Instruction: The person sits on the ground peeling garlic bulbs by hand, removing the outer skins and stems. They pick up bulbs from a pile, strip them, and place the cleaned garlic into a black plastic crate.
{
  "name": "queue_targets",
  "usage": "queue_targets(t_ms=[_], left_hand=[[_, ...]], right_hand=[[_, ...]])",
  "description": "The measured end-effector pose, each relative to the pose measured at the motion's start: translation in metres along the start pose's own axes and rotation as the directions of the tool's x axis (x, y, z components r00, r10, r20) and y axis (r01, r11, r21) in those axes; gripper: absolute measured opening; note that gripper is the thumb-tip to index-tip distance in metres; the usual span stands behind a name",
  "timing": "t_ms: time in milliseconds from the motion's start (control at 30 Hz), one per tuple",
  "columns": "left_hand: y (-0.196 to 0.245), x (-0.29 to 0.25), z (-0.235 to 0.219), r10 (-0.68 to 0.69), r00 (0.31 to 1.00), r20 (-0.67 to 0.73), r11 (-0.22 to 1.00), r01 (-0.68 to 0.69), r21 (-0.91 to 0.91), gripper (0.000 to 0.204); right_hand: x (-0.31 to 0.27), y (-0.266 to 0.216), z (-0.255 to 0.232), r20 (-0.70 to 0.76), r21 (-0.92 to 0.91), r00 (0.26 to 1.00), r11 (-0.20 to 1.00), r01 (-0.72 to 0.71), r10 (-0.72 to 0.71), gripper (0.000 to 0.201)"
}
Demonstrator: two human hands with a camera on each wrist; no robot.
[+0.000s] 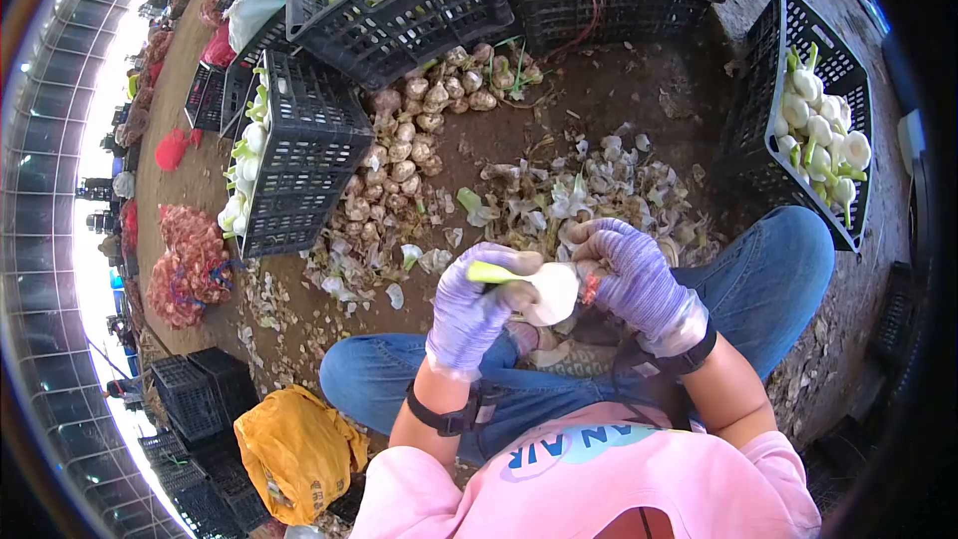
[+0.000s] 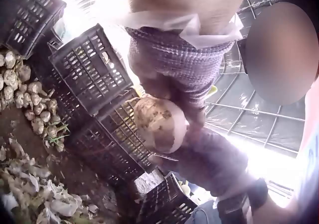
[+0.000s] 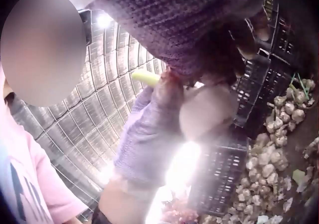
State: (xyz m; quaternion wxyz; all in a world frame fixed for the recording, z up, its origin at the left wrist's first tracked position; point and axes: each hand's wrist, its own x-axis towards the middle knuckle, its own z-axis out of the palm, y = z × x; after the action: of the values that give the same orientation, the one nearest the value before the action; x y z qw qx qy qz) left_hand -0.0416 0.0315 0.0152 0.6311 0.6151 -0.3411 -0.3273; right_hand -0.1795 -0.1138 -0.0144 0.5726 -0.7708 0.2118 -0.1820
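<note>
A white garlic bulb (image 1: 555,294) with a short green stem (image 1: 487,272) is held in the gloved left hand (image 1: 471,311), fingers and thumb curled round it. Against the bulb's other side is the gloved right hand (image 1: 639,284), its fingers bent; something small and red shows at its fingers. The left wrist view shows brown, dirty skin on part of the bulb (image 2: 158,124). In the right wrist view the bulb (image 3: 208,112) is pale and blurred, and the right fingertips are in shadow.
Unpeeled bulbs (image 1: 401,152) lie piled beyond the legs, beside scattered peelings (image 1: 599,185). Black crates of white bulbs stand at left (image 1: 309,155), ahead (image 1: 409,25) and right (image 1: 763,155). A yellow sack (image 1: 297,449) and a red net sack (image 1: 190,265) are at left.
</note>
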Motion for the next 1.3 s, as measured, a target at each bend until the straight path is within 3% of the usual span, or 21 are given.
queue_targets(t_ms=[100,167,233,267,367,400,433,500,567,633,667,700,733,833,900,967,1067,1133,1200,1267,1300], left_hand=[[-0.023,-0.002,-0.005,-0.268,0.957,-0.11,0.829,0.171,-0.532,0.048],[-0.02,0.004,0.01,-0.44,0.885,-0.154,0.685,0.219,-0.695,0.053],[-0.037,0.011,0.019,-0.576,0.787,-0.222,0.562,0.184,-0.806,0.044],[-0.046,0.009,0.015,-0.59,0.778,-0.215,0.557,0.2,-0.806,0.041],[-0.054,0.008,0.012,-0.612,0.77,-0.18,0.509,0.209,-0.835,0.039],[-0.054,0.009,0.012,-0.623,0.766,-0.159,0.465,0.2,-0.862,0.039],[-0.05,0.01,0.013,-0.622,0.766,-0.163,0.467,0.196,-0.862,0.039],[-0.04,0.012,0.023,-0.597,0.771,-0.222,0.581,0.224,-0.783,0.035],[-0.043,0.014,0.028,-0.639,0.733,-0.236,0.567,0.24,-0.788,0.037],[-0.039,0.011,0.03,-0.488,0.863,-0.134,0.666,0.269,-0.696,0.04],[-0.047,0.01,0.028,-0.449,0.879,-0.16,0.712,0.244,-0.658,0.041],[-0.053,0.012,0.022,-0.451,0.878,-0.161,0.713,0.246,-0.657,0.041],[-0.057,0.014,0.014,-0.479,0.864,-0.157,0.676,0.249,-0.693,0.041],[-0.068,0.032,0.005,-0.513,0.827,-0.231,0.673,0.22,-0.706,0.041],[-0.068,0.054,0.028,-0.02,0.981,-0.191,0.996,0.036,0.082,0.05],[-0.006,0.078,0.073,-0.197,0.965,0.174,0.744,0.262,-0.615,0.058],[0.029,0.098,0.094,-0.034,0.93,0.366,0.66,0.296,-0.691,0.068],[0.007,0.128,0.076,-0.09,0.962,0.257,0.724,0.24,-0.647,0.071],[-0.051,0.16,0.031,-0.218,0.972,0.09,0.958,0.23,-0.172,0.066],[-0.128,0.18,-0.033,-0.13,0.984,-0.122,0.83,0.175,0.529,0.067],[-0.117,0.185,-0.053,-0.309,0.921,-0.238,0.748,0.39,0.538,0.064]], right_hand=[[-0.005,-0.012,-0.009,0.308,0.405,0.945,0.884,-0.235,0.11,0.013],[-0.004,-0.008,-0.005,0.271,0.427,0.954,0.904,0.004,-0.132,0.018],[-0.007,-0.023,0.001,0.079,0.977,0.997,0.198,-0.081,0.021,0.029],[0.0,-0.037,-0.007,0.012,0.975,0.98,0.214,-0.055,0.197,0.035],[0.024,-0.019,-0.025,-0.314,0.9,0.942,0.352,0.257,0.115,0.033],[0.024,-0.015,-0.023,-0.312,0.745,0.95,0.627,0.229,0.024,0.039],[0.021,-0.014,-0.018,-0.309,0.746,0.951,0.625,0.229,0.021,0.039],[0.01,-0.013,-0.003,-0.139,0.06,0.977,0.983,0.172,-0.163,0.045],[0.007,-0.008,0.009,-0.098,-0.148,0.944,0.943,0.299,-0.315,0.044],[0.002,0.004,0.006,-0.012,0.109,0.984,0.978,0.177,-0.176,0.032],[0.006,-0.009,0.001,-0.145,0.458,0.982,0.888,-0.042,0.121,0.026],[0.013,-0.021,-0.005,-0.155,0.76,0.888,0.627,-0.173,0.433,0.02],[0.02,-0.014,-0.015,-0.203,0.929,0.865,0.37,0.021,0.46,0.018],[0.027,0.022,-0.04,-0.239,0.85,0.864,0.526,-0.035,0.443,0.023],[0.027,0.032,-0.026,-0.21,0.9,0.848,0.435,-0.027,0.486,0.022],[0.033,0.021,-0.005,-0.273,0.935,0.789,0.344,0.084,0.55,0.023],[0.026,0.04,-0.005,-0.189,0.889,0.826,0.45,-0.086,0.531,0.023],[0.023,0.058,-0.007,-0.11,0.805,0.849,0.547,-0.229,0.517,0.022],[0.028,0.06,-0.003,-0.077,0.749,0.82,0.575,-0.328,0.567,0.02],[0.035,0.057,-0.006,-0.031,0.702,0.806,0.587,-0.403,0.591,0.022],[0.037,0.058,-0.005,0.005,0.648,0.79,0.6,-0.47,0.613,0.023]])
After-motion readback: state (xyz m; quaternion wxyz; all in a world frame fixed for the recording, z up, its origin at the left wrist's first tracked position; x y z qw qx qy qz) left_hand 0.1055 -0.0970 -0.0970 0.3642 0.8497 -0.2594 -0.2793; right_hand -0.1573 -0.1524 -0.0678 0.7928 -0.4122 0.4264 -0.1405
